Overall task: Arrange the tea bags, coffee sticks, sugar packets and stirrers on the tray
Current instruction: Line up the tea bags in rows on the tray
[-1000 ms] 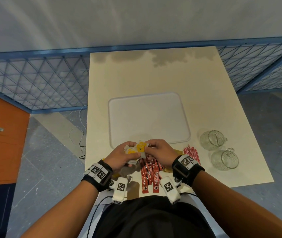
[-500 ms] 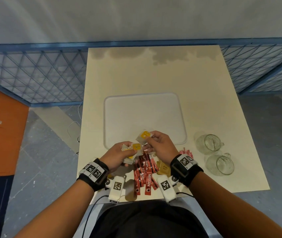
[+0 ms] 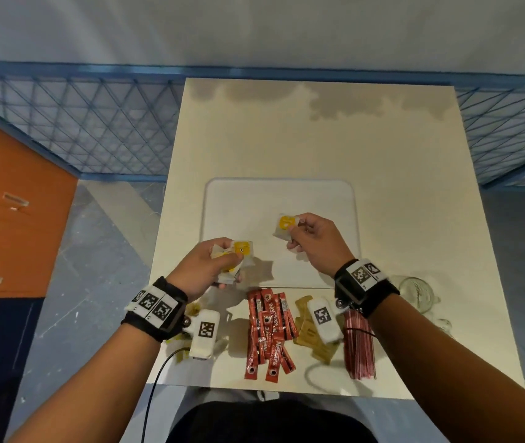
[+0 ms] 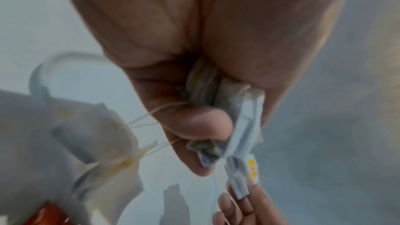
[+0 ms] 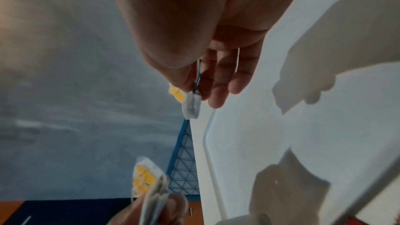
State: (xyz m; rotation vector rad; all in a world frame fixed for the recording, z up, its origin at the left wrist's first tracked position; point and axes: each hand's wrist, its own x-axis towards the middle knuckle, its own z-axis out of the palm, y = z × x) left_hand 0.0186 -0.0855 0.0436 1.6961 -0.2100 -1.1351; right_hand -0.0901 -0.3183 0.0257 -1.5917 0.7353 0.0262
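Separated since earlier: right hand [image 3: 314, 241] pinches one tea bag [image 3: 285, 227] over the tray [image 3: 344, 199] for placement; left hand [image 3: 205, 270] grips the remaining tea bags [image 3: 235, 260].

Soft overhead light, blurred wrist views, warped wide-angle edges.

coffee sticks [image 3: 269, 330] before tray [image 3: 286, 199], left of stirrers [image 3: 359, 350]

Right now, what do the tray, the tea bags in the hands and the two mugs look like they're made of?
Tray: likely plastic, matte white, with a moulded raised rim and rounded corners.
Tea bags: thin, translucent filter paper with yellow tags and fine strings, which show in the left wrist view.
Mugs: clear glass, or possibly clear plastic; the table shows through them and the rims catch highlights.
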